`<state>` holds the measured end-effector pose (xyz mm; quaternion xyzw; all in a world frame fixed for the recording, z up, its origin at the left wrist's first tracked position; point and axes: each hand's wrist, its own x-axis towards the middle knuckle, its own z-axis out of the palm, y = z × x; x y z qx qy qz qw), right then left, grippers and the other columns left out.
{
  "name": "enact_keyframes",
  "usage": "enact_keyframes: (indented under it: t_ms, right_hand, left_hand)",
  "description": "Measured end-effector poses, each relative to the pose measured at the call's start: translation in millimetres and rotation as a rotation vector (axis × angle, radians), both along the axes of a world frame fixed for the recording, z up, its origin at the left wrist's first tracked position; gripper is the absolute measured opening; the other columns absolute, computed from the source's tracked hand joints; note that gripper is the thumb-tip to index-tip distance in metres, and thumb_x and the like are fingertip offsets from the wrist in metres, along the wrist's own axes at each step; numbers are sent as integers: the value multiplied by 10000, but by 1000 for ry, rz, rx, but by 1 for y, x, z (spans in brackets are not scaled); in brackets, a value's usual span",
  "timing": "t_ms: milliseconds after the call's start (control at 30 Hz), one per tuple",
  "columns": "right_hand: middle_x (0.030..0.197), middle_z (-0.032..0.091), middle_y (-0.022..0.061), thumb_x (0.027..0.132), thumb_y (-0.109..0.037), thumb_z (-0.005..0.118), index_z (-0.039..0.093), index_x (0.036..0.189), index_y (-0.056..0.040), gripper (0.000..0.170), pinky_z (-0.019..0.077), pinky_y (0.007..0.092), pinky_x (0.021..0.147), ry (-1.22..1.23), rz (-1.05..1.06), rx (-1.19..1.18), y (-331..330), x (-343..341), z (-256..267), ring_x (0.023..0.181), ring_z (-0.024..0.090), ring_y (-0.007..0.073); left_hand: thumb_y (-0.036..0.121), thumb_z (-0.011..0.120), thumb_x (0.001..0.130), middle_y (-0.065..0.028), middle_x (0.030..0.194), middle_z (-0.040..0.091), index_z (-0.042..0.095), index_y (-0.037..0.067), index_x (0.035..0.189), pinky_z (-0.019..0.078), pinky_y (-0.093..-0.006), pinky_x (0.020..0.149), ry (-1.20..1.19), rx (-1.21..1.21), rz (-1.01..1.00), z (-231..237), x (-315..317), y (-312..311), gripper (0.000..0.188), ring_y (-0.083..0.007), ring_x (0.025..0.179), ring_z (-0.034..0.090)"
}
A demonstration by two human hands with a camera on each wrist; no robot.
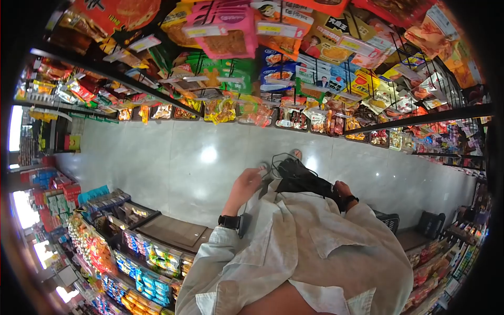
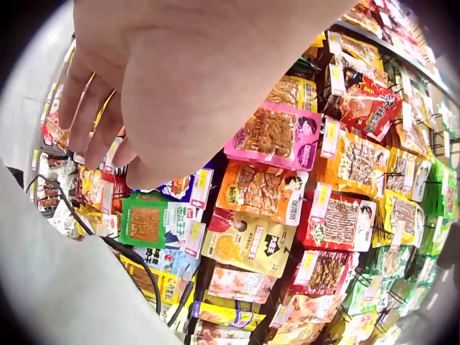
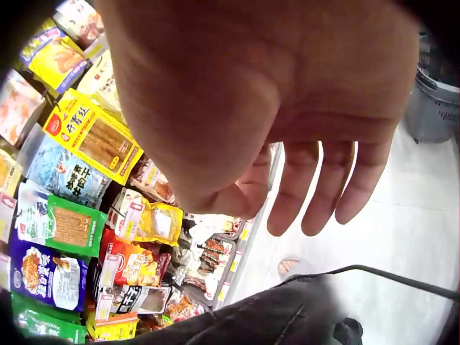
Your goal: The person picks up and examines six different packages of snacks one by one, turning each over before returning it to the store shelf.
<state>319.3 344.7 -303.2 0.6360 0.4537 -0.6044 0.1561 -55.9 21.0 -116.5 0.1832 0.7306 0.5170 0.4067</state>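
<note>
My left hand (image 1: 245, 186) hangs in front of my body with relaxed fingers and nothing in it. In the left wrist view, the left palm (image 2: 187, 79) overlaps hanging snack packets, among them a pink packet (image 2: 273, 136) and a green one (image 2: 147, 221). Lower at my side is my right hand (image 1: 343, 190), beside dark fabric (image 1: 302, 176). The right wrist view shows that hand (image 3: 287, 93) empty, its fingers (image 3: 327, 187) loosely bent downward. A yellow packet (image 3: 93, 136) and other snack bags hang on the rack beyond it.
A long rack of hanging packets (image 1: 226, 31) runs ahead, across a shiny grey floor (image 1: 131, 157). Behind are shelves with bagged goods (image 1: 149, 283). A grey basket (image 3: 433, 108) stands on the floor at the right. A black cable (image 3: 388, 277) loops near my body.
</note>
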Motion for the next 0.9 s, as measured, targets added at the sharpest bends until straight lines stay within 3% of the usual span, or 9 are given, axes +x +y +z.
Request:
enact_keyframes:
  t_ms: [167, 367, 467, 500, 600, 667, 700, 833, 900]
  right_hand:
    - [1075, 635, 43, 914, -435, 552, 578, 1154, -114, 401, 456, 396, 765, 109, -85, 12, 19, -1, -10, 964, 615, 204]
    - [1032, 638, 56, 919, -319, 593, 598, 1093, -98, 281, 510, 370, 812, 238, -274, 59, 44, -17, -18, 949, 627, 200]
    - [978, 696, 67, 912, -310, 610, 654, 1050, -58, 291, 404, 272, 589, 233, -399, 132, 45, -19, -2, 649, 496, 115]
    - [990, 654, 68, 915, -248, 637, 608, 1099, -68, 259, 526, 320, 749, 261, -412, 84, 49, -9, -5, 867, 637, 178]
    - [955, 655, 44, 916, -257, 637, 617, 1092, -81, 250, 508, 297, 658, 240, -478, 136, 37, 13, -21, 799, 630, 154]
    - [936, 658, 25, 915, -255, 628, 628, 1083, -103, 227, 468, 271, 583, 200, -548, 169, 22, 31, -36, 752, 619, 130]
    - [799, 618, -18, 918, -257, 613, 634, 1066, -125, 200, 388, 251, 484, 110, -640, 206, 9, 25, -22, 612, 554, 95]
    - [582, 429, -78, 928, -261, 586, 612, 919, -144, 120, 219, 279, 372, 88, -748, 221, -44, 23, 1, 401, 329, 73]
    - [587, 430, -76, 928, -267, 581, 613, 894, -150, 126, 219, 279, 374, 38, -811, 243, -76, 19, 8, 406, 338, 71]
  left_hand:
    - [137, 638, 962, -104, 1039, 706, 626, 23, 1174, 521, -320, 850, 130, -15, -37, -7, -18, 57, 241, -173, 972, 666]
    - [111, 645, 949, -80, 1009, 694, 614, 27, 1172, 516, -307, 837, 312, -64, -33, -51, -60, 133, 241, -163, 948, 648]
    - [106, 610, 954, -108, 1025, 697, 595, 29, 1186, 521, -330, 836, 272, 67, 47, -86, -94, 168, 245, -199, 930, 661]
    - [102, 604, 955, -105, 1033, 693, 590, 31, 1192, 519, -327, 834, 279, 98, 83, -93, -106, 179, 249, -198, 929, 659]
    - [54, 583, 947, -106, 1113, 655, 507, 35, 1306, 522, -318, 829, 283, 60, 122, -99, -143, 207, 367, -183, 950, 643]
    - [29, 578, 941, -114, 1154, 639, 443, 37, 1378, 523, -308, 827, 259, 60, 134, -101, -168, 226, 457, -177, 960, 636]
    - [10, 584, 935, -131, 1218, 604, 333, 40, 1462, 523, -292, 837, 211, 111, 127, -88, -173, 235, 585, -179, 986, 623]
    - [8, 608, 936, -154, 1250, 559, 338, 23, 1439, 527, -309, 871, 262, 132, 130, -106, -208, 261, 572, -199, 1050, 619]
    - [14, 626, 926, -144, 1233, 564, 360, 18, 1395, 525, -308, 874, 215, 232, 169, -130, -222, 272, 538, -199, 1038, 620]
